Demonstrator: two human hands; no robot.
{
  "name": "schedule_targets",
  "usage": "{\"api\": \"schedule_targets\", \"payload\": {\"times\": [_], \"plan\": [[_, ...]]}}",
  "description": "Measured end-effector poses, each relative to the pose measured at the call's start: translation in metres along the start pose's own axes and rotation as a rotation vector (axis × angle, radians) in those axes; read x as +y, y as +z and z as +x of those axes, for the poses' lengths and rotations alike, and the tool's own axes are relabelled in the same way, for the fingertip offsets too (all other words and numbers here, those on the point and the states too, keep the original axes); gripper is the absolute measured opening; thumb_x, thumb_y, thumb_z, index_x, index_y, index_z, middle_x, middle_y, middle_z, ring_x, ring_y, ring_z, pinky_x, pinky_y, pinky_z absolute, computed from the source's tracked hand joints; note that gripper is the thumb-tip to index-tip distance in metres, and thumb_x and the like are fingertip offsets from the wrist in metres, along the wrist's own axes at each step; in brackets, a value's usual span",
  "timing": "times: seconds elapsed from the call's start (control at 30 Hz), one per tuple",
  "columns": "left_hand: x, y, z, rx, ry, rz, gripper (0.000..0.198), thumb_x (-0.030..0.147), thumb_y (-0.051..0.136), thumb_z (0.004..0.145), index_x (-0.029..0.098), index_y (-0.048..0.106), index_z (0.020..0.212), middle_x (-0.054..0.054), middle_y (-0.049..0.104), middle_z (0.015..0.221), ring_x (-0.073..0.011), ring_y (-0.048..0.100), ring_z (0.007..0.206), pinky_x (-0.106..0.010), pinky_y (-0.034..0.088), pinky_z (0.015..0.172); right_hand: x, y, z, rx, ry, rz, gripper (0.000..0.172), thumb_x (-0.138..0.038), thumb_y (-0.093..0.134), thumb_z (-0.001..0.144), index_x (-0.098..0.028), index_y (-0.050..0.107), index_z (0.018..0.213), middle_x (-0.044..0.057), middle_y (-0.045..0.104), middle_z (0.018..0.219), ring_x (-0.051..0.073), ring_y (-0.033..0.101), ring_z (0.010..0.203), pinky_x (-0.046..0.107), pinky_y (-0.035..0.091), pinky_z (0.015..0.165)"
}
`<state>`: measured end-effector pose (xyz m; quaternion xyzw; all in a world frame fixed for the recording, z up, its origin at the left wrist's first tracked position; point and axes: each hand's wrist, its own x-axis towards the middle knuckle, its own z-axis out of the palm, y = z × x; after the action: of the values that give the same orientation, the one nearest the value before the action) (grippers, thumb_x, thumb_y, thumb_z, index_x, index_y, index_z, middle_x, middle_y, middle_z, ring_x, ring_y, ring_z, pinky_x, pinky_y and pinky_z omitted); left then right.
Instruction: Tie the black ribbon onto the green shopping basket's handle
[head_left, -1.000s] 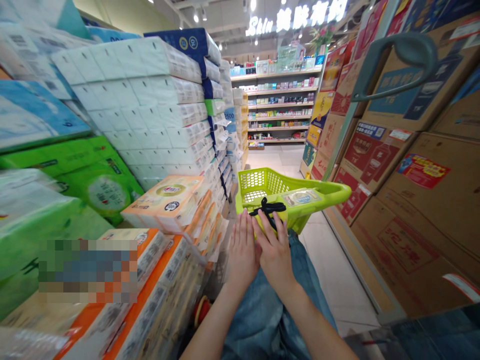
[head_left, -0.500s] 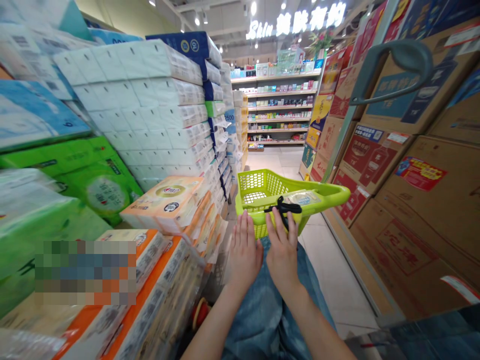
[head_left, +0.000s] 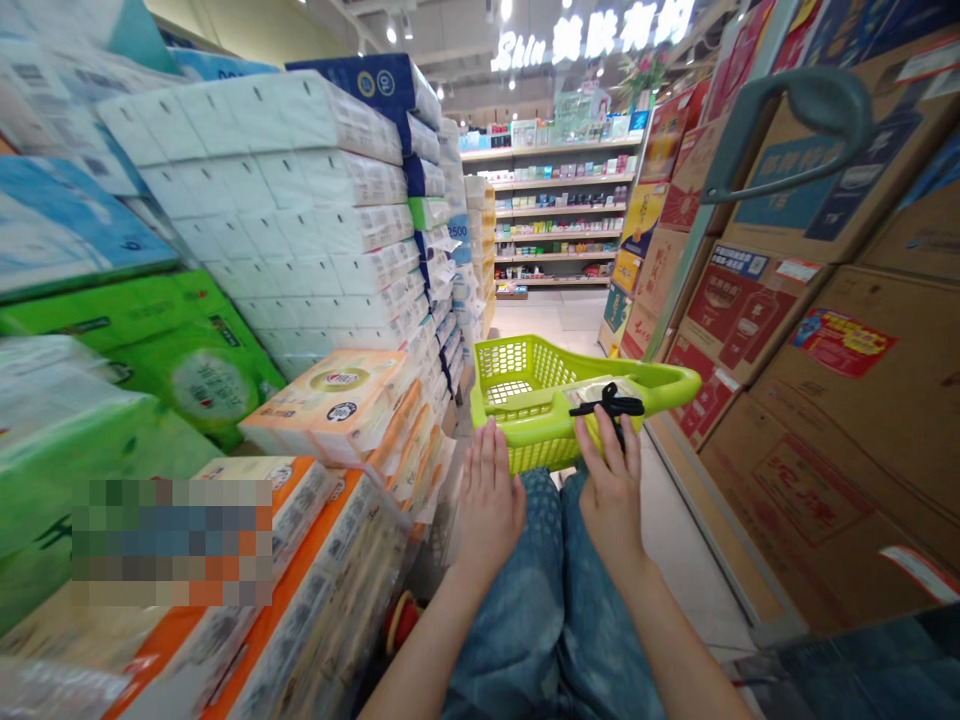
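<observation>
Left hand (head_left: pixel 489 505) lies open against the near rim of a lime-green plastic shopping basket (head_left: pixel 517 375), apart from the right hand (head_left: pixel 611 503), which pinches a black cord (head_left: pixel 611 403) beside a wrapped packet (head_left: pixel 592 392).

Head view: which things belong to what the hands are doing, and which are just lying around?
With the hands:
left hand; right hand; black cord; lime-green plastic basket; wrapped packet

Just around:
stacked tissue packs; cardboard cartons; store shelves
</observation>
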<state>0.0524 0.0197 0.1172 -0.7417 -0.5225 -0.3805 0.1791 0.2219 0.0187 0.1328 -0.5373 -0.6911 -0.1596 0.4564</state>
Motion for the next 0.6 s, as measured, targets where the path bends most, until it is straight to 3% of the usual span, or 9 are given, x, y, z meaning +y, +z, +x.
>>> {"api": "schedule_targets", "payload": {"times": [0.13,0.3,0.4,0.6], "plan": [[-0.001,0.003,-0.002,0.002,-0.012,0.023,0.077,0.015,0.045,0.094,0.008,0.004,0.158,-0.022,0.029,0.161,-0.0285,0.018,0.153,-0.051,0.034,0.119,-0.036,0.014,0.0,-0.008,0.021,-0.035,0.072,-0.001,0.038,0.089,-0.022,0.029,0.157,0.008,0.034,0.161,0.033,0.011,0.153,0.064,0.026,0.119],[-0.008,0.004,-0.004,-0.017,0.019,0.107,0.073,0.01,0.037,0.094,0.011,0.003,0.159,-0.018,0.03,0.162,-0.0258,0.016,0.153,-0.048,0.035,0.119,-0.073,0.03,-0.004,-0.077,-0.105,-0.026,0.061,-0.01,0.047,0.092,-0.022,0.041,0.152,0.005,0.046,0.155,0.031,0.016,0.151,0.059,0.02,0.121],[-0.009,0.003,-0.004,-0.025,0.039,0.108,0.075,0.013,0.042,0.094,0.009,0.004,0.159,-0.021,0.031,0.161,-0.0278,0.017,0.153,-0.05,0.034,0.119,-0.062,0.026,-0.005,-0.073,-0.15,-0.015,0.062,-0.009,0.046,0.092,-0.026,0.041,0.151,0.002,0.049,0.153,0.028,0.023,0.149,0.055,0.02,0.122],[-0.004,0.004,0.0,0.006,0.007,0.099,0.079,0.015,0.047,0.094,0.009,0.003,0.159,-0.021,0.033,0.16,-0.0278,0.02,0.153,-0.049,0.034,0.118,-0.004,0.008,-0.002,-0.043,-0.121,-0.078,0.073,-0.001,0.038,0.088,-0.029,0.032,0.156,0.005,0.043,0.156,0.031,0.022,0.15,0.06,0.027,0.119]]}}
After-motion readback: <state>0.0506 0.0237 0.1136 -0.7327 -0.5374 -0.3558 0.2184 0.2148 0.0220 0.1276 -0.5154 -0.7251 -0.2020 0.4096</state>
